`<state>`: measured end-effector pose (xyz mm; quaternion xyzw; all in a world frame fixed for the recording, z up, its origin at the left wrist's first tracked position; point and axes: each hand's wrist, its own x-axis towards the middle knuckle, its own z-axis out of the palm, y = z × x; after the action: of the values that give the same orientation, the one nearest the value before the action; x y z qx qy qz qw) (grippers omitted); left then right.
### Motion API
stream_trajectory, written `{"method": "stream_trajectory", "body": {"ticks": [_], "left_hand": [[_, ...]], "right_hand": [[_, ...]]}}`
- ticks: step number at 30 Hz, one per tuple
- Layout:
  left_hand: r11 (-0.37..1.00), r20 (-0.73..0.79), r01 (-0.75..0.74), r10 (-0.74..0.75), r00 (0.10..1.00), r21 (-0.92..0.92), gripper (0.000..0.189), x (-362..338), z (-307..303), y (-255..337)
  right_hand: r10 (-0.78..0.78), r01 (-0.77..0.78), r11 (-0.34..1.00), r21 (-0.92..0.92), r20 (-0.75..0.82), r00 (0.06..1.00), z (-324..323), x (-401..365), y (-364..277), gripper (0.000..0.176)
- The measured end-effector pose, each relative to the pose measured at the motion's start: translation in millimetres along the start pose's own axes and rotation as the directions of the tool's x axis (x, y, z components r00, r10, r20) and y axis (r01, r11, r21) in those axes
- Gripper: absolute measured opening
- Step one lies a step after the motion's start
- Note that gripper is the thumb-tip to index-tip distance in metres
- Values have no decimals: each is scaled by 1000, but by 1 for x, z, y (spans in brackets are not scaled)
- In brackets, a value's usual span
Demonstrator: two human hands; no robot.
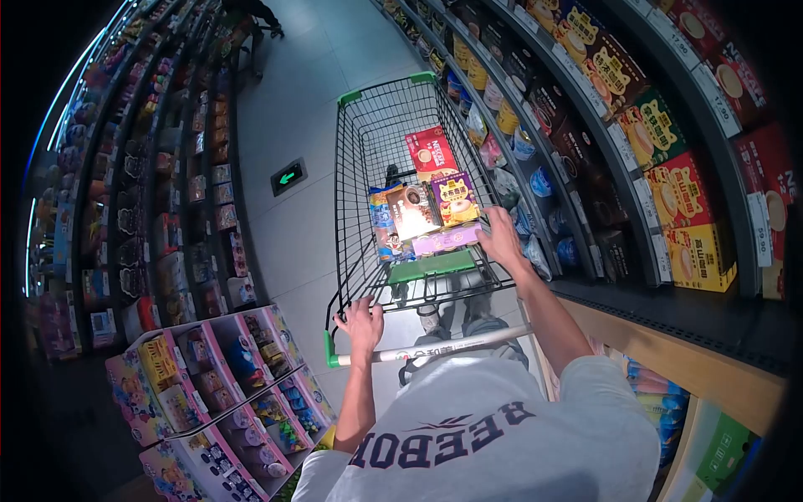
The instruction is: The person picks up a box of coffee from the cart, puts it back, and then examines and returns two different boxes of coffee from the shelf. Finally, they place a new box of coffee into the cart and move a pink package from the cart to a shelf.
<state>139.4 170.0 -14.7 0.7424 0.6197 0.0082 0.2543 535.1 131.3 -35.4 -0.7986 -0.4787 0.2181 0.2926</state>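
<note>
A wire shopping cart (pixel 341 184) with green corners stands before me. My left hand (pixel 362 325) is over its rear rim, near the white handle (pixel 452 345), with fingers apart and holding nothing. My right hand (pixel 502 240) reaches over the right side, fingers apart, beside a purple box (pixel 447 239). Some fingertips are hard to make out. Further in lie a purple and yellow coffee box (pixel 457 199), a brown coffee box (pixel 416 212), a red Nescafe box (pixel 429 152) and a blue packet (pixel 384 219).
Shelves of coffee boxes (pixel 675 191) rise close on the right, with bagged goods lower down. A pink display stand (pixel 242 385) is at the left, before more stocked shelves (pixel 134 192). The tiled aisle (pixel 309 58) runs ahead, with a green arrow sign (pixel 288 176) on the floor.
</note>
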Motion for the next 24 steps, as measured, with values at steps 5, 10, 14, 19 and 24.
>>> {"method": "stream_trajectory", "body": {"ticks": [5,10,14,19,24], "left_hand": [[997,27,-71,71,997,-24,61,-8,-16,12],[994,53,-102,104,993,-36,80,-7,-18,7],[998,69,-65,67,995,-25,77,-5,-22,13],[1000,67,6,-5,998,-19,76,-2,-21,15],[999,68,51,-50,996,-14,74,5,-33,26]], "right_hand": [[83,-15,986,-165,416,906,55,33,-14,70],[80,59,972,-230,550,832,116,74,2,81],[37,116,967,-228,571,820,157,120,8,82],[-223,353,900,-255,428,876,224,180,26,89],[-160,380,807,-452,452,877,252,219,10,107]]}}
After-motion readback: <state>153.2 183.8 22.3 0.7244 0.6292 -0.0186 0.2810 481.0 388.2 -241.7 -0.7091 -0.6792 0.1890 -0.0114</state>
